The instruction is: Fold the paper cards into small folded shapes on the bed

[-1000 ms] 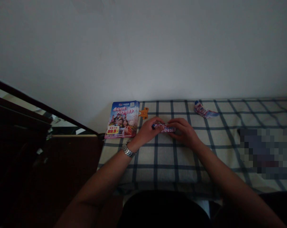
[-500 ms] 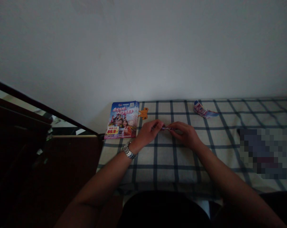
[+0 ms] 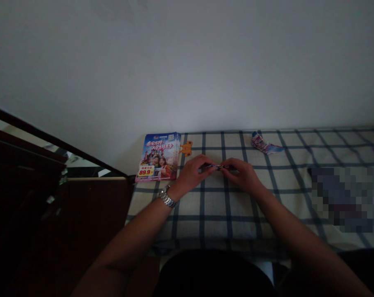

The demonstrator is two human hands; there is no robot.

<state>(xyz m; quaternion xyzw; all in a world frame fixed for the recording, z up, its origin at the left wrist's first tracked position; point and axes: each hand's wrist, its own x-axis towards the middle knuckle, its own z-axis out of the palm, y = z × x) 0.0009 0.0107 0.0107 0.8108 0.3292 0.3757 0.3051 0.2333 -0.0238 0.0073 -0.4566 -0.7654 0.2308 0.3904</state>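
My left hand [image 3: 193, 171] and my right hand [image 3: 242, 175] meet over the checked cloth [image 3: 224, 206]. Between their fingertips they pinch a narrow folded strip of printed paper [image 3: 217, 166], held nearly flat and edge-on to me. A metal watch [image 3: 167, 196] is on my left wrist. A stack of colourful flyers [image 3: 158, 156] lies just left of my left hand, near the wall.
A small orange figure [image 3: 187, 147] sits beside the flyers. Another folded printed paper piece [image 3: 262, 143] lies by the wall at the back right. A blurred patch [image 3: 344, 198] covers part of the cloth on the right. Dark wooden furniture [image 3: 50, 214] fills the left.
The paper strip, seen broad and flat a second ago, now shows only a thin edge between my fingers. Both hands stayed in place with small finger movements.
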